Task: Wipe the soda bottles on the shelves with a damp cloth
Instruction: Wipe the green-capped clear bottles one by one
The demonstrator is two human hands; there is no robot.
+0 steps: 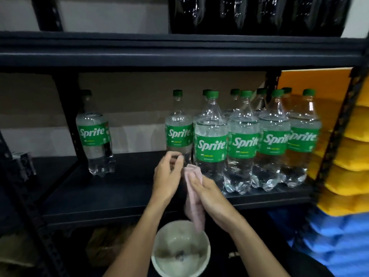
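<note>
Above a white bowl point(207, 246), the right hand point(211, 200) grips a hanging pink cloth point(194, 214). The left hand point(167, 176) hovers just beside it, fingers loosely curled, apparently holding nothing. Behind, green-capped clear bottles point(211, 136) labelled "Sprite" stand on the dark shelf point(109, 196).

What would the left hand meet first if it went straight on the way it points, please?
Probably the leftmost bottle of the group, just beyond the left hand; depth is unclear.
</note>
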